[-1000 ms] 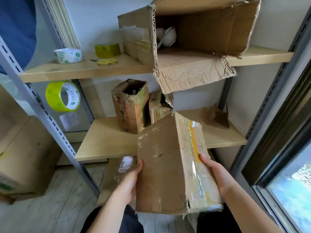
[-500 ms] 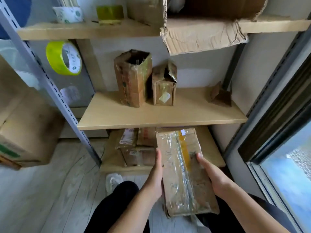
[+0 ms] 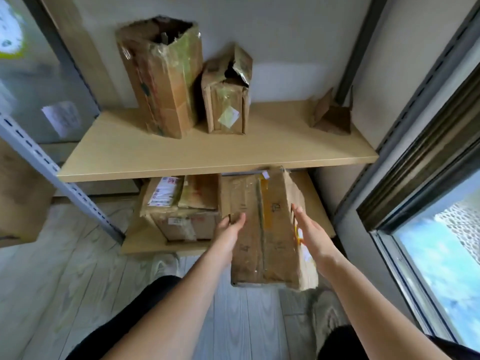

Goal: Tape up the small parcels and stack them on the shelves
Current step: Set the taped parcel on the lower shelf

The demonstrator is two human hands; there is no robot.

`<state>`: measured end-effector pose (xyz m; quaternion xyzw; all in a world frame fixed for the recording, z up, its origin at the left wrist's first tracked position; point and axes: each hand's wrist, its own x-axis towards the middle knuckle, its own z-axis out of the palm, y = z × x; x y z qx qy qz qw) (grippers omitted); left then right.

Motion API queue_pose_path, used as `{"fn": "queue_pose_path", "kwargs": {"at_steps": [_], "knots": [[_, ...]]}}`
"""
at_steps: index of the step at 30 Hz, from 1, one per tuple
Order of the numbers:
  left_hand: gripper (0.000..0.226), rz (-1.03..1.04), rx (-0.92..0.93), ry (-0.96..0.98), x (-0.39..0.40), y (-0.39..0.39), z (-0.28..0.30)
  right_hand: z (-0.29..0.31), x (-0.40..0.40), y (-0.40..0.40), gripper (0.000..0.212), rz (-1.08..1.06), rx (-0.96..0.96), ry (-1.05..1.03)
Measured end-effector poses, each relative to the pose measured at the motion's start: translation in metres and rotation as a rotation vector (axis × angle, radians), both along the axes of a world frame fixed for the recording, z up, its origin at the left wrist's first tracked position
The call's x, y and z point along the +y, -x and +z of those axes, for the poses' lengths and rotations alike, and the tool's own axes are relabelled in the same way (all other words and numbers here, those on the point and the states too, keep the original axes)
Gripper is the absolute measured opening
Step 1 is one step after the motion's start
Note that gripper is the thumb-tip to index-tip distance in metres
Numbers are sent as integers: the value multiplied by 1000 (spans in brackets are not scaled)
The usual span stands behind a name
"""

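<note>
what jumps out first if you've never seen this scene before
First, the long brown cardboard parcel wrapped in clear tape, low in the middle, its far end on the bottom wooden shelf and held between the left hand and right hand. Above it, on the middle wooden shelf, stands a tall open-topped cardboard box beside a smaller torn cardboard box.

- Left forearm [image 3: 181,289] and right forearm [image 3: 368,294]: bare to the frame edge, no sleeves in view.
- Left hand [image 3: 228,232], right hand [image 3: 310,229]: no gloves, rings or watch seen.
- Legs: dark, near-black trousers [image 3: 145,307].
- Pale shoe [image 3: 166,263], blurred.
</note>
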<state>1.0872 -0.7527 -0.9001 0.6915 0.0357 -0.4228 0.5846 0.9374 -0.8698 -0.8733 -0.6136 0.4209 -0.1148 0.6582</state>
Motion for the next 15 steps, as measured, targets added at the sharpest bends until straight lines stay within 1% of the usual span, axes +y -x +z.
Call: {"fn": "queue_pose_path", "kwargs": {"at_steps": [1, 2, 4, 5, 7, 8, 9, 10, 11, 13, 14, 15], "knots": [[21, 16, 64, 42, -9, -11, -13, -13, -7, -3, 50, -4, 5, 39], [28, 27, 121, 79, -17, -19, -23, -27, -10, -7, 44, 27, 26, 109], [45, 28, 166, 76, -30, -27, -49, -62, -11, -14, 47, 98, 48, 229], [51, 29, 173, 62, -38, -31, -64, -80, -13, -18, 49, 98, 67, 261], [64, 48, 203, 13, -48, -31, -84, -106, -20, -22, 56, 51, 92, 246], [62, 45, 178, -10, -51, -31, -88, -115, -24, -23, 57, 25, 108, 234], [51, 26, 128, -44, -54, -34, -84, -119, -28, -24, 57, 9, 137, 237], [38, 5, 73, -69, -58, -37, -82, -122, -31, -23, 63, -9, 198, 225], [36, -13, 21, -94, -60, -42, -81, -125, -34, -22, 77, -33, 273, 189], [62, -91, -93, -226, -65, -48, -82, -124, -37, -25, 106, -80, 401, 65], [70, -126, -172, -331, -67, -50, -84, -124, -36, -28, 114, -101, 456, 20], [73, -140, -213, -429, -67, -51, -84, -124, -34, -30, 117, -110, 509, 15]]}}
